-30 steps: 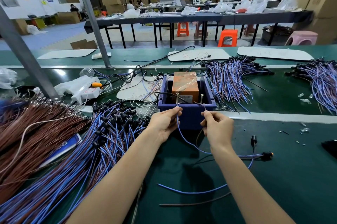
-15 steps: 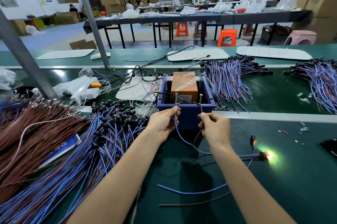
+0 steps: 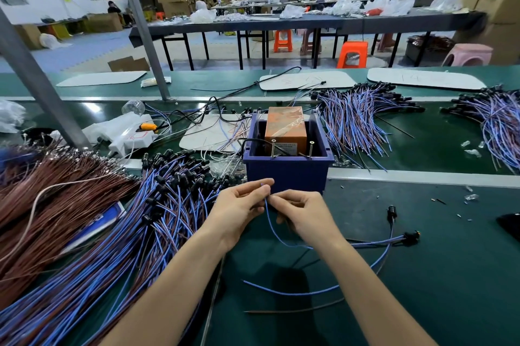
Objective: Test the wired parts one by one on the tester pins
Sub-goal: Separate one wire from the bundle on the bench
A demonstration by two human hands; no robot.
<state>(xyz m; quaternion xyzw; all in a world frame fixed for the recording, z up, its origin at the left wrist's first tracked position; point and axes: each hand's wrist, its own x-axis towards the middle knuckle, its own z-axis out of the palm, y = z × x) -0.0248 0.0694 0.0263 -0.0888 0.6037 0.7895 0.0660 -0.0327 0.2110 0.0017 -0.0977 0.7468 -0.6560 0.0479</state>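
The green work surface (image 3: 422, 289) fills the lower half of the frame. The pile of untested wired parts (image 3: 126, 233), blue and brown leads with black ends, covers the lower left, and a bundle of brown wires (image 3: 56, 191) lies beside it at the far left edge. More finished-looking bundles (image 3: 354, 120) lie in the upper right of the surface. The blue tester box (image 3: 285, 174) stands at centre frame with an orange block (image 3: 285, 126) inside it. My left hand (image 3: 239, 210) and my right hand (image 3: 304, 213) meet just below the front wall of the box, fingertips close together. Both hands are closed in a pinch on the blue lead (image 3: 271, 224) of one wired part: the left holds its free tip, the right grips it just beneath. The lead drops from my fingers, passes under my right wrist and runs to the right across the surface to its black lamp end (image 3: 410, 238) at the right of the frame. The two tester pins (image 3: 273, 148) stand upright on the near rim of the box, above my hands and apart from the lead.
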